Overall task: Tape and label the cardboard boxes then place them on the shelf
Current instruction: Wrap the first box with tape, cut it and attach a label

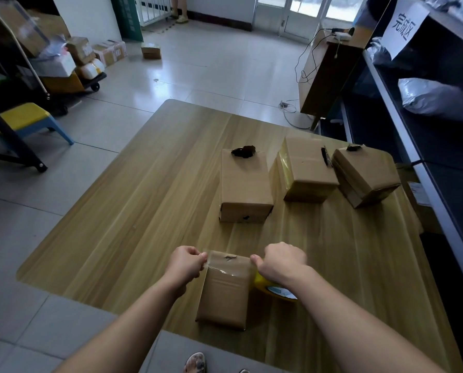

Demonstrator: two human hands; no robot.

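closed box [225, 297] on table [117, 211]; left hand [186, 262] pinches tape [225, 261] end, right hand [281, 261] grips tape roll [273, 290]; three boxes [303, 170] beyond it.

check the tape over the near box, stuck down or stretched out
Stretched out: the left hand pinches its end, the right hand grips the roll, clear tape taut across the near box. Contact with the cardboard: cannot tell.
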